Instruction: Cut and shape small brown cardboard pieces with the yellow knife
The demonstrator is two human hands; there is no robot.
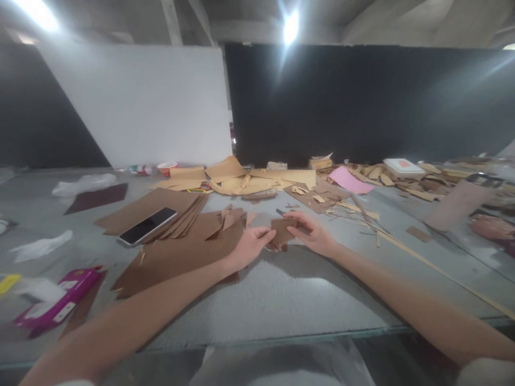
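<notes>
A small brown piece point(282, 231) is held up between my two hands near the middle of the view. My left hand point(251, 245) pinches its left edge between thumb and fingers. On its right edge, the thumb and fingers of my right hand point(313, 234) are closed. A thin dark tool point(280, 213) juts out from the fingers of my right hand; its kind is too small to tell. Just left of my hands, cut brown scraps point(227, 219) lie on a large brown sheet point(181, 260).
A phone point(148, 226) rests on stacked brown sheets point(132, 212) at left. A magenta box point(64, 300) sits at the near left. Tan sheets point(281, 176), a pink sheet point(351, 179) and a white box point(403, 167) lie at the back. Long strips point(434, 268) cross the right side.
</notes>
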